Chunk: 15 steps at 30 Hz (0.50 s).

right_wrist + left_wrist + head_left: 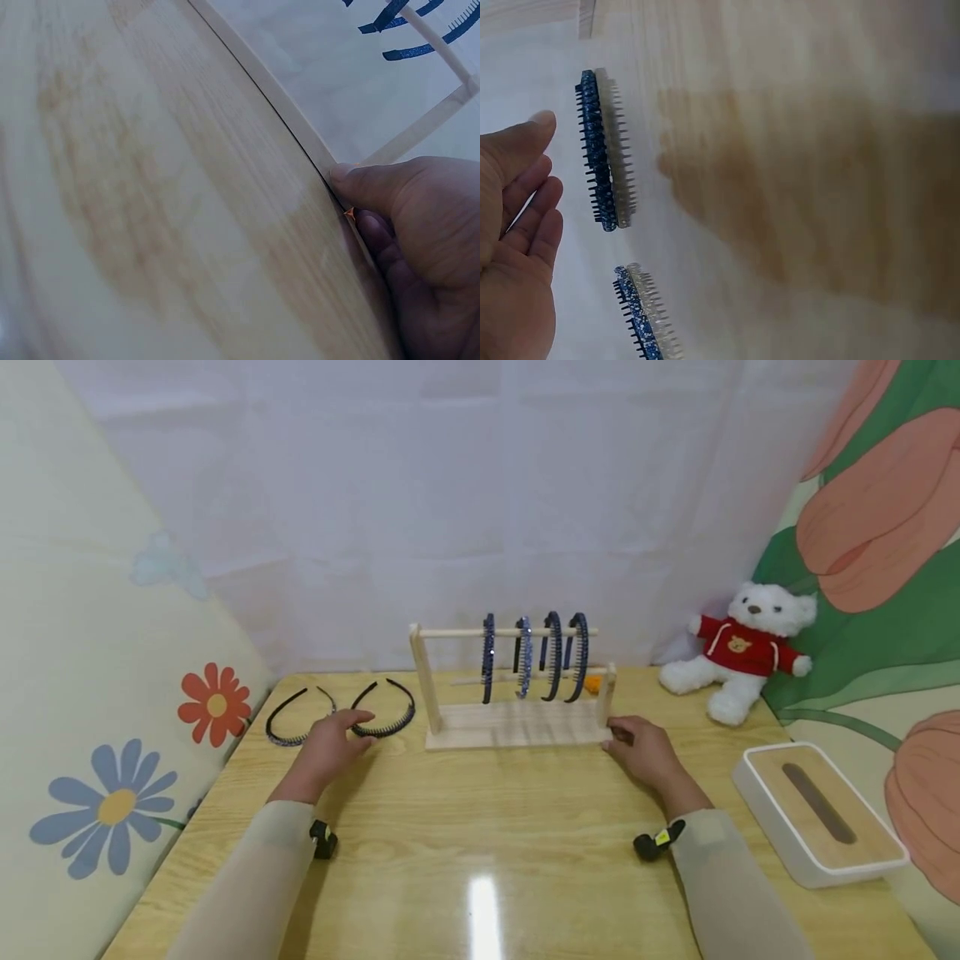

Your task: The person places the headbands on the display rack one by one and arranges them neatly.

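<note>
A wooden headband rack [517, 735] stands mid-table, with several dark blue toothed headbands hung over its upper bar; one headband [526, 656] has silvery glitter. My right hand [647, 752] grips the right end of the rack's base, its thumb [360, 182] on the edge and the other fingers curled beside it. To the left, two headbands lie on the table: a glittery one [281, 739] and a darker one [405, 718]. Between them, my left hand [330, 750] hovers with relaxed, parted fingers. In the left wrist view its fingertips point towards the darker headband [598, 150], holding nothing.
A white teddy bear [750, 647] in a red sweater sits at the back right. Nearer on the right is a white tissue box [817, 810] with a wooden lid. A small orange object [593, 683] shows behind the rack. White cloth [375, 527] hangs behind the table.
</note>
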Each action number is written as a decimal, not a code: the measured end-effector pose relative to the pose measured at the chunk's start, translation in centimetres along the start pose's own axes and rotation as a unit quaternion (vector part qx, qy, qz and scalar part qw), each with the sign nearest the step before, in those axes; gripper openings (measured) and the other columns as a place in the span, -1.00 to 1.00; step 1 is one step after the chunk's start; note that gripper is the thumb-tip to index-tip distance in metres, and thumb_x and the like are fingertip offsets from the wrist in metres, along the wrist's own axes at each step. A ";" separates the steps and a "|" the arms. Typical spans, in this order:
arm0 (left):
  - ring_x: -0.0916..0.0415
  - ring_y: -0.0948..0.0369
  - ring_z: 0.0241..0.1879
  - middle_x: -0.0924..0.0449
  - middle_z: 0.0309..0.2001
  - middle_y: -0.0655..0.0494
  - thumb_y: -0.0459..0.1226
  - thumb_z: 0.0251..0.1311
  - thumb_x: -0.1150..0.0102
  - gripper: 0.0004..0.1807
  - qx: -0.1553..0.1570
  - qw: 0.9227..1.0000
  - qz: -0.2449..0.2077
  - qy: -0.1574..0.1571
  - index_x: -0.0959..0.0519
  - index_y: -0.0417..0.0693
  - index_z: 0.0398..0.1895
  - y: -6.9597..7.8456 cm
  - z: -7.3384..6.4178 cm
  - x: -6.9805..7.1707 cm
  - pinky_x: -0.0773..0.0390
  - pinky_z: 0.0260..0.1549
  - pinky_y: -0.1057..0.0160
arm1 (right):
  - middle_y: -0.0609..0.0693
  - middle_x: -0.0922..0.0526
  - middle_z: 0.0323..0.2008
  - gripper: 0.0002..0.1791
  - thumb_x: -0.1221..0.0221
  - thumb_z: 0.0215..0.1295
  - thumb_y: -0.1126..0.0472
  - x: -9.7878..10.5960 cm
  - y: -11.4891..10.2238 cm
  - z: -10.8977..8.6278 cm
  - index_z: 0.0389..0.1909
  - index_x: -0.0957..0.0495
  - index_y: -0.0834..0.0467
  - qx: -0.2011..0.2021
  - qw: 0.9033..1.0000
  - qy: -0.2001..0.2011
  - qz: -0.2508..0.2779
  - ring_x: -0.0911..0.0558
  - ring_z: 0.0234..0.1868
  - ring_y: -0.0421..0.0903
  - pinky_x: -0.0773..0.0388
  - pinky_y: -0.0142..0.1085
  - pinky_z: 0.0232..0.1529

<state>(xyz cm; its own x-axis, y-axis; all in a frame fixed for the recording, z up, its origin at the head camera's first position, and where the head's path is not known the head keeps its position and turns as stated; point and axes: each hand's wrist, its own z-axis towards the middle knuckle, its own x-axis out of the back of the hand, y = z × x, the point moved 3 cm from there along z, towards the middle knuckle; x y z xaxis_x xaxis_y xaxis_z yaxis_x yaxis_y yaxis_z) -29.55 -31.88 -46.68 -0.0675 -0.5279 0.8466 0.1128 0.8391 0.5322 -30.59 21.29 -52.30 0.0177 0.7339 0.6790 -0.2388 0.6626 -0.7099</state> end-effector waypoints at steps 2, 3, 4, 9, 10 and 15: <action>-0.22 -0.40 0.57 -0.34 0.58 -0.38 -0.27 0.58 -0.28 -0.44 0.000 1.000 0.015 -0.002 -0.46 -0.22 0.55 -0.1 0.5 -0.1 -0.38 0.46 -0.45 | 0.34 -0.72 0.19 -0.52 -0.40 0.46 0.26 0.0 0.0 0.0 0.32 -0.65 0.34 0.001 1.000 0.001 0.001 -0.71 0.21 0.29 -0.62 0.19 0.35; -0.23 -0.41 0.56 -0.35 0.57 -0.39 -0.29 0.56 -0.29 -0.45 -0.002 1.000 0.024 -0.003 -0.48 -0.23 0.53 -0.1 0.7 -0.1 -0.38 0.46 -0.45 | 0.35 -0.72 0.19 -0.52 -0.40 0.46 0.26 0.1 -0.1 0.1 0.31 -0.65 0.35 0.002 1.000 0.001 0.001 -0.71 0.21 0.29 -0.62 0.20 0.35; -0.25 -0.41 0.55 -0.36 0.56 -0.38 -0.30 0.56 -0.29 -0.46 -0.001 0.999 0.033 -0.006 -0.49 -0.23 0.52 -0.2 0.9 -0.2 -0.38 0.46 -0.45 | 0.35 -0.72 0.19 -0.52 -0.40 0.46 0.26 0.1 -0.1 0.1 0.32 -0.65 0.34 0.003 1.000 0.001 0.001 -0.71 0.21 0.29 -0.62 0.20 0.34; -0.46 -0.36 0.42 -0.56 0.42 -0.35 -0.32 0.55 -0.30 -0.57 -0.013 0.998 0.066 -0.016 -0.61 -0.27 0.39 -1.0 1.5 -0.4 -0.50 0.38 -0.40 | 0.34 -0.72 0.21 -0.51 -0.40 0.47 0.24 0.1 0.0 0.1 0.34 -0.64 0.33 0.000 1.000 -0.001 -0.004 -0.70 0.23 0.29 -0.61 0.20 0.36; -0.51 -0.35 0.39 -0.60 0.38 -0.34 -0.32 0.55 -0.29 -0.60 -0.016 0.997 0.069 -0.017 -0.63 -0.28 0.36 -1.2 1.5 -0.5 -0.53 0.35 -0.39 | 0.33 -0.72 0.22 -0.51 -0.39 0.48 0.24 0.1 0.1 0.1 0.35 -0.63 0.33 0.000 1.000 -0.002 -0.005 -0.70 0.23 0.29 -0.61 0.20 0.36; -0.62 -0.31 0.26 -0.71 0.23 -0.30 -0.40 0.54 -0.26 -0.71 -0.033 0.996 0.075 -0.022 -0.70 -0.28 0.24 -1.5 1.5 -0.7 -0.64 0.24 -0.32 | 0.34 -0.72 0.21 -0.51 -0.39 0.48 0.24 0.2 0.1 0.0 0.34 -0.63 0.33 -0.003 1.000 -0.003 -0.009 -0.70 0.24 0.29 -0.60 0.21 0.36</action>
<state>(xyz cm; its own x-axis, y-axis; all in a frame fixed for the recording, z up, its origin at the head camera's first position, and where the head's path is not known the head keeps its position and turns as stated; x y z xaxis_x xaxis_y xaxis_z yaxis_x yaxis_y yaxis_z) -31.13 -32.61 -48.08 -0.0884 -0.3900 0.9166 0.1899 0.8967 0.3999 -30.61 21.44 -52.23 0.0158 0.7203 0.6935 -0.2318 0.6774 -0.6982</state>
